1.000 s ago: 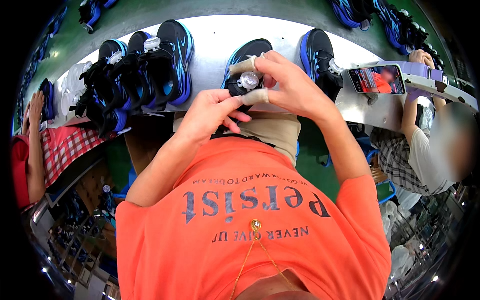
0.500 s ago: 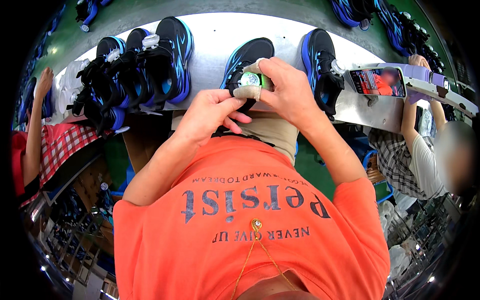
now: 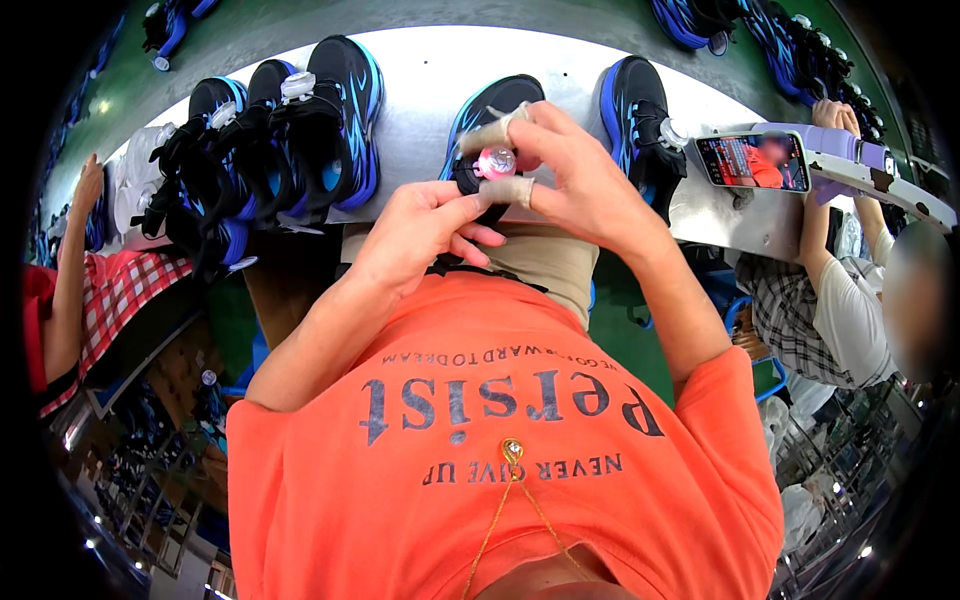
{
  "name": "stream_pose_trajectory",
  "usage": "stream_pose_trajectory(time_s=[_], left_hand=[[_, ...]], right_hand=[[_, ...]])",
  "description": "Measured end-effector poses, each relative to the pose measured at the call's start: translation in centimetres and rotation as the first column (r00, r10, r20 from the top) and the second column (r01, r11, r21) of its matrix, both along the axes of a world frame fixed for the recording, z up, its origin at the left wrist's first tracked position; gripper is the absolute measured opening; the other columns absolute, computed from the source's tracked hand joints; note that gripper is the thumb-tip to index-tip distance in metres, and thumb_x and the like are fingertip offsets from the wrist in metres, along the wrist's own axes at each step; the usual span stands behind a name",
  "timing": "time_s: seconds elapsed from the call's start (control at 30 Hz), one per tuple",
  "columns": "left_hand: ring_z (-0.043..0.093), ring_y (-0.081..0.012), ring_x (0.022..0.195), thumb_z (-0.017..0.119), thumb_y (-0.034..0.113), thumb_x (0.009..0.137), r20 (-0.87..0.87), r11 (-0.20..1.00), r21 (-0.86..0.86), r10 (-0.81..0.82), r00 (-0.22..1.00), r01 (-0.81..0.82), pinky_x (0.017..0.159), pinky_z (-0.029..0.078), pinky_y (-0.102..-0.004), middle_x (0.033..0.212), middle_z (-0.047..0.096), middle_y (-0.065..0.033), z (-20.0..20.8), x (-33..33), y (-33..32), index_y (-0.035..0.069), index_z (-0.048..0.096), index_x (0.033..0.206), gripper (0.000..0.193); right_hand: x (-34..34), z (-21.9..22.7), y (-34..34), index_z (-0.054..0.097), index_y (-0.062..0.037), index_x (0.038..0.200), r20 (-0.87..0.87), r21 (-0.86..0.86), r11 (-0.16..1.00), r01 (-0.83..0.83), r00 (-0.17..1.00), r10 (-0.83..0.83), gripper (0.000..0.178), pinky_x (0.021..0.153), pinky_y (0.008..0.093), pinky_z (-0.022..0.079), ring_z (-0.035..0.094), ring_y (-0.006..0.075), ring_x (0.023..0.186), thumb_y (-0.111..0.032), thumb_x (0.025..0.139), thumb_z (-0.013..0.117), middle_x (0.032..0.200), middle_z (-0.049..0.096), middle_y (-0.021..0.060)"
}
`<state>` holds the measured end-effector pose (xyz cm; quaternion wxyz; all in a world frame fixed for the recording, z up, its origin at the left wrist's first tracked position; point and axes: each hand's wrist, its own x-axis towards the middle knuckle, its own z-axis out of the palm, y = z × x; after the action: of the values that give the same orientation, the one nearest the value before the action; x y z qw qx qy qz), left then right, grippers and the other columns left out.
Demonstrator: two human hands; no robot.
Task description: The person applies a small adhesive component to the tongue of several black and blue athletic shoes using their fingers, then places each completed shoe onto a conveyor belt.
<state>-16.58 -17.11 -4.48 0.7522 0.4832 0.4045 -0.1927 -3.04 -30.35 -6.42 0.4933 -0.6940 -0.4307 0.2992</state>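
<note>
A black running shoe [image 3: 510, 95] with blue trim lies on the table in front of me, toe pointing away. On its top is a clear round dial [image 3: 495, 162], lit pink. My right hand [image 3: 570, 170] reaches over the shoe from the right, its taped thumb and fingertip on opposite sides of the dial. Closed at the shoe's near end, my left hand [image 3: 425, 225] pinches it between thumb and forefinger. The exact part it grips is hidden, and its other fingers are curled loosely below.
Several similar shoes [image 3: 345, 110] stand at the left of the metal table [image 3: 430, 75]. Another shoe [image 3: 635, 120] is to the right, beside a phone [image 3: 752, 162] on a purple-and-white holder. Two people sit at either side, and more shoes show beyond the table.
The dial's light has gone from green to pink. My right hand's fingers have shifted a little left and spread further around the dial. My left hand has hardly moved.
</note>
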Motion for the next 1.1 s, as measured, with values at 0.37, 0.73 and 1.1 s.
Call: stream_pose_trajectory(time_s=[0.37,0.73,1.1], left_hand=[[0.057,-0.0245,0.095,0.068,0.015,0.078,0.069,0.46,0.844,-0.601,0.796,0.275,0.085,0.043,-0.0346,0.101,0.059,-0.0136,2.5,-2.5,-1.2,0.007,0.059,0.113,0.037],[0.058,-0.0341,0.071,0.07,0.015,0.072,-0.159,0.098,0.93,-0.762,0.628,0.354,0.065,0.048,-0.0437,0.083,0.06,-0.0152,-2.4,4.5,-5.5,0.011,0.056,0.115,0.045],[0.064,-0.0179,0.075,0.063,0.018,0.087,0.267,-0.049,0.957,-0.236,0.934,-0.286,0.071,0.049,-0.0288,0.084,0.068,-0.0126,4.1,10.5,19.4,0.0,0.064,0.105,0.025]], right_hand=[[5.6,2.4,-5.1,0.064,-0.0035,0.107,0.143,0.058,0.906,0.42,0.894,-0.424,0.028,0.082,0.0318,0.046,0.059,0.0231,0.092,-0.02,0.084,0.067,0.102,0.063,0.0108],[2.7,-2.8,-5.7,0.05,0.0002,0.129,-0.099,-0.218,0.909,0.357,0.918,-0.384,0.042,0.092,0.0292,0.043,0.052,0.0164,0.108,-0.016,0.092,0.06,0.117,0.056,0.009],[16.1,-2.9,10.1,0.059,-0.0134,0.121,0.326,-0.031,0.929,0.368,0.882,-0.339,0.045,0.077,0.0372,0.048,0.06,0.029,0.085,-0.037,0.083,0.064,0.092,0.062,0.0156]])
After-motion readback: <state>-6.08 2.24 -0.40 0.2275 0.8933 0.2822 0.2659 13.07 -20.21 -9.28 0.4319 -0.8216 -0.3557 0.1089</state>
